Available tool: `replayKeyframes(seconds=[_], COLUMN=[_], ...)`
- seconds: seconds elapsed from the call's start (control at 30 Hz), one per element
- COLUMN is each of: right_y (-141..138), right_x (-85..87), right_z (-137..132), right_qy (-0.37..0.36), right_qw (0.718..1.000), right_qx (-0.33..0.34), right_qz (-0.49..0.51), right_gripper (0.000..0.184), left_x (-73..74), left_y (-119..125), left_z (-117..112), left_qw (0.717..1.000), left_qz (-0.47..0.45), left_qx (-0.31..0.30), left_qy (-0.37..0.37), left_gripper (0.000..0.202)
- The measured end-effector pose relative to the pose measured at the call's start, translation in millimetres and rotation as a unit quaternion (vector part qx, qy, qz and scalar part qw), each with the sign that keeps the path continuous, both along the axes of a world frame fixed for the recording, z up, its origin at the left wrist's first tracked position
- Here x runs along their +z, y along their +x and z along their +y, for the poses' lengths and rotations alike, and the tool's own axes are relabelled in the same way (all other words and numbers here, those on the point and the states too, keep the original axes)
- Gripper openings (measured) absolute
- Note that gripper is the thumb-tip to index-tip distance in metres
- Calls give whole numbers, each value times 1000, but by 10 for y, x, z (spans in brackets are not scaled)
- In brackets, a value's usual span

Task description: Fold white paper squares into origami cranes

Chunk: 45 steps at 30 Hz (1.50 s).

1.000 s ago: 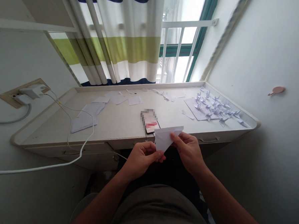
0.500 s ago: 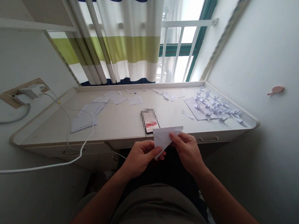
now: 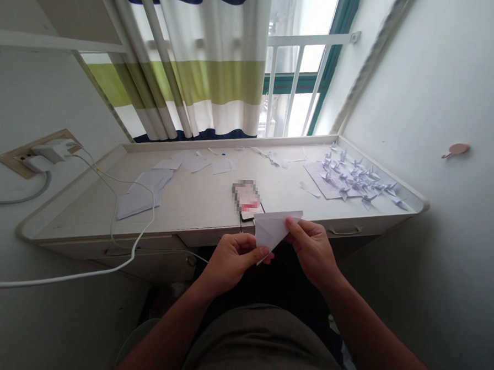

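While both hands' fingers point(image 3: 299, 228) pinch folded paper point(image 3: 271, 230), origami cranes point(image 3: 355, 177) crowd the desk point(image 3: 196, 204), striped curtain point(image 3: 207, 78) beyond

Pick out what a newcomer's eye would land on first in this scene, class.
The eye goes first to the folded white paper triangle held between the left hand and right hand at bottom centre. Next come the small paper cranes clustered at the right end of the desk, then the striped curtain above it.
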State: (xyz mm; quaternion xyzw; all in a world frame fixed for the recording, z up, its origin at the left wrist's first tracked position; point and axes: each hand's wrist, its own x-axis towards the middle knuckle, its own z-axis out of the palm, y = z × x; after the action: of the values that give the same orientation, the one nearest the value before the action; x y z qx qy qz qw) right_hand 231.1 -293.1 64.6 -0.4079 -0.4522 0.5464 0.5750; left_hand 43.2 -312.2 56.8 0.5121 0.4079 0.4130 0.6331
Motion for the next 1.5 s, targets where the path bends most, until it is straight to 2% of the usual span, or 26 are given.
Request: replayKeyframes(seconds=[0.17,0.27,0.3,0.4,0.47,0.57,0.7,0.83,1.07,1.3,1.4,1.5], right_y=[-5,-2,0,10,19,44,91,105,104,118,97,73], right_x=[-11,14,24,37,31,15,19,46,127,162,134,110], right_z=[5,4,1,-14,-27,-35,-23,-19,-55,-59,-49,-44], right_qy=[-4,1,8,54,88,105,106,101,73,46,17,-6], right_qw=[1000,1000,999,998,994,987,982,986,993,994,998,1000], right_qx=[5,-15,-27,-40,-27,0,-14,-7,22,14,35,29], right_qz=[7,24,25,-5,-52,-120,-153,-134,-91,-95,-51,-4], right_gripper=[33,24,25,45,48,33,18,18,24,37,35,49], left_x=[-4,2,2,-7,-17,-21,-1,-3,-44,-66,-79,-84], left_y=[-7,-15,-18,-31,-41,-51,-53,-51,-47,-65,-53,-19], left_z=[-4,-2,1,12,20,25,24,34,52,73,71,54], left_qw=[1000,1000,1000,999,1000,1000,1000,1000,1000,994,989,989], left_qz=[-1,-4,-6,-9,-9,-6,-1,-10,-18,-3,-20,-41], left_qx=[6,18,23,31,29,25,27,25,15,105,139,139], left_qy=[-3,-2,-2,-1,1,3,2,6,16,38,44,32], left_gripper=[28,27,26,26,26,28,39,51,47,44,43,40])
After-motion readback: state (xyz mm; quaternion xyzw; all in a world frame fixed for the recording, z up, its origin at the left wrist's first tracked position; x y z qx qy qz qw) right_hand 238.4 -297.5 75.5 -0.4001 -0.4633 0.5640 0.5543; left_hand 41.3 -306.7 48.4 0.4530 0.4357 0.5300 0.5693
